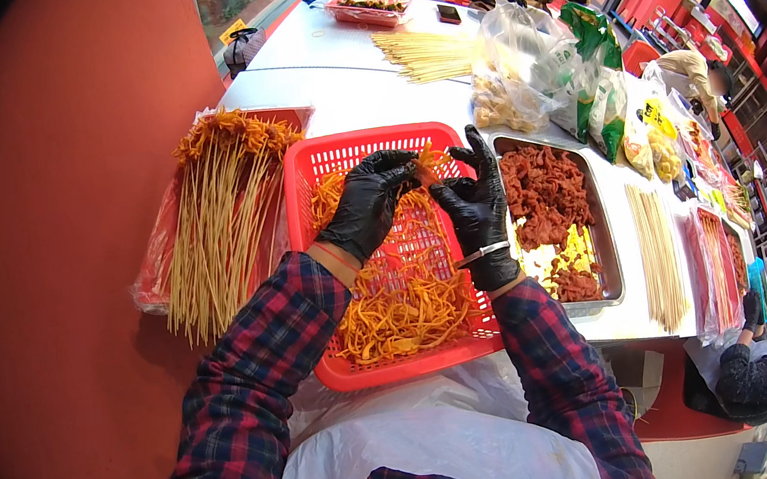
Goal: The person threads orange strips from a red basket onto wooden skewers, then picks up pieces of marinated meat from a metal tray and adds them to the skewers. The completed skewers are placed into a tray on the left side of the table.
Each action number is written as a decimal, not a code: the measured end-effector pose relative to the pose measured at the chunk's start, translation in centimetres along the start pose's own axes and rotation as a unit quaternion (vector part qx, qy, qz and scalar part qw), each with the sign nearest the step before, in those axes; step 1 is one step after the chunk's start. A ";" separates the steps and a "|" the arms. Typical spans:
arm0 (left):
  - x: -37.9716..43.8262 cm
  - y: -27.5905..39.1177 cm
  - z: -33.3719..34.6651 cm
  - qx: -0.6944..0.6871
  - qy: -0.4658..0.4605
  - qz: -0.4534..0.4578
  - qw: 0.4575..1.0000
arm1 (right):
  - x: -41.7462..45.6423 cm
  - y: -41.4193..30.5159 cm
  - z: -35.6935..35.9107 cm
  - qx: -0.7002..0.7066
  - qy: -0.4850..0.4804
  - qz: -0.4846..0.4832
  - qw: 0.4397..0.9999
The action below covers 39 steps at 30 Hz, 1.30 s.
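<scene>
Both my hands wear black gloves and meet above a red plastic basket (409,377). My left hand (371,201) pinches a small bundle of orange shredded strips (430,159) between thumb and fingers. At the bundle's other side, my right hand (479,211) has its thumb and a bent finger on the strips, with another finger raised. Loose orange strips (401,314) lie heaped in the basket's near end, and more are partly hidden under my left hand. Left of the basket, a lined red tray (156,271) holds bamboo skewers (220,226) tipped with orange strips (233,134).
A metal tray (610,259) of red-brown meat pieces (543,195) stands right of the basket. Bare skewers (656,256) lie beyond it; others (427,53) lie farther back. Plastic food bags (514,67) crowd the table. Co-workers sit or stand around it. A red wall (75,246) rises at left.
</scene>
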<state>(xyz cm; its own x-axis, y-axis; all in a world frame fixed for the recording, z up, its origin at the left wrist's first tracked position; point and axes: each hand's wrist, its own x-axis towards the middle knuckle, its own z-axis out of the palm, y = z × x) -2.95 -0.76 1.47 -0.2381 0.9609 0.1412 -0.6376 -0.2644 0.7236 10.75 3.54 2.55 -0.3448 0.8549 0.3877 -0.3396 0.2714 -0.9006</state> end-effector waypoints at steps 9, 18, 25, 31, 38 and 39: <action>-0.1 0.4 0.5 0.037 -0.038 0.026 0.998 | 0.4 1.1 -2.2 0.073 -0.041 0.217 0.972; -0.1 0.7 0.4 0.101 -0.108 0.014 0.989 | 0.5 1.1 -2.9 0.045 -0.086 0.147 0.984; -0.3 1.2 0.6 0.106 -0.130 0.018 0.986 | 0.4 -0.3 -1.9 0.106 -0.093 0.122 0.982; -0.1 1.1 0.5 -0.022 -0.052 -0.029 0.998 | 0.4 -0.1 -2.0 0.043 -0.080 0.088 0.992; 0.2 0.7 -0.6 -0.100 0.001 -0.053 0.994 | 0.6 1.1 -3.6 0.055 -0.038 0.129 0.989; 0.2 0.7 -0.6 -0.101 0.001 -0.051 0.994 | 0.6 0.8 -3.3 0.056 -0.051 0.149 0.986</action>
<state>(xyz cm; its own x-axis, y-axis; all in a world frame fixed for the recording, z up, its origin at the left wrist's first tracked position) -3.91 -0.76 1.61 -0.1659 0.9835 0.0717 -0.7926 -0.1762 0.5837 13.22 5.71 1.41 -0.5273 0.8393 0.1325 -0.3031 -0.0402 -0.9521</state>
